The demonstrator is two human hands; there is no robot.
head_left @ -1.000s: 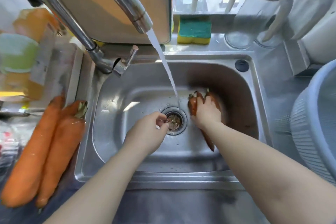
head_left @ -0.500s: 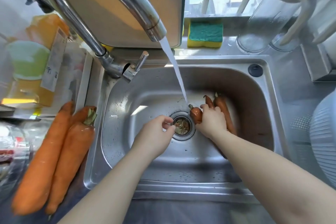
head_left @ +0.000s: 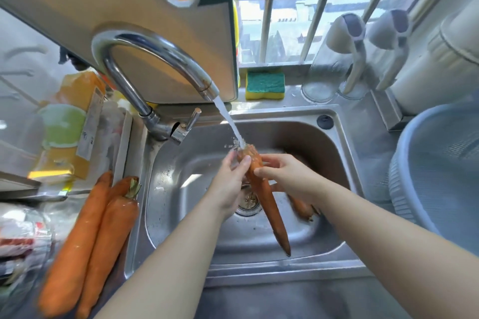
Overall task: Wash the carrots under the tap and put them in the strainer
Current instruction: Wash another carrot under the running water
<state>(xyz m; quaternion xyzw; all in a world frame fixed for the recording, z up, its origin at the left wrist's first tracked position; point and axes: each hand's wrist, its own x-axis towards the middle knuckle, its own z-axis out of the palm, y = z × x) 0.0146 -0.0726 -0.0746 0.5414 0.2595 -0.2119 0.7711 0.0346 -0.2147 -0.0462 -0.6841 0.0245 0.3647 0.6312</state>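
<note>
A long orange carrot (head_left: 272, 210) hangs over the steel sink (head_left: 186, 228), its thick top under the water stream (head_left: 230, 124) from the curved tap (head_left: 160, 49). My left hand (head_left: 230, 181) grips the carrot's top from the left. My right hand (head_left: 287, 176) pinches it from the right. Another carrot (head_left: 302, 206) lies on the sink floor, partly hidden by my right arm. Three carrots (head_left: 88, 230) lie on the counter left of the sink. The grey strainer (head_left: 440, 163) stands at the right edge.
A cutting board (head_left: 129, 7) leans behind the tap. A yellow-green sponge (head_left: 264, 84) lies on the sill behind the sink. Glass jars with grey utensils (head_left: 344, 64) stand at the back right. Packets and a yellow box (head_left: 72, 121) crowd the left counter.
My right hand has lifted one carrot from the sink floor up under the stream. My left hand left the drain and took hold of the carrot's top.
</note>
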